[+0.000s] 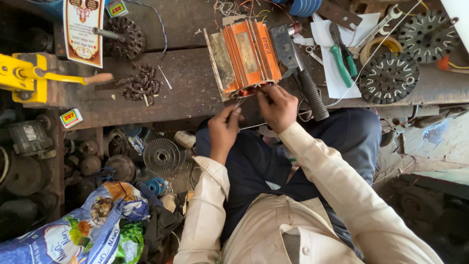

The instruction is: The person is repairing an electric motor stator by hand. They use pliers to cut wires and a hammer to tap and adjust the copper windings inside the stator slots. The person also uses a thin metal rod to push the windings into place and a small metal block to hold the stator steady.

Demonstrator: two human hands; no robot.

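An orange finned motor housing (244, 56) lies on the worn workbench (190, 93), its open end facing me with copper windings showing. My right hand (278, 105) presses its fingers against the near edge of the housing at the windings. Just below the bench edge, my left hand (223, 129) pinches a thin metal tool or wire that points up at the same spot. Both sleeves are cream coloured, and I sit with dark trousers under the bench.
A hammer with a black grip (300, 68) lies right of the housing. Green-handled pliers (342, 61), a spanner and two black slotted discs (389, 78) lie at the right. A yellow hand tool (29, 76) is clamped at left. Motor parts and a printed sack (78, 230) crowd the floor.
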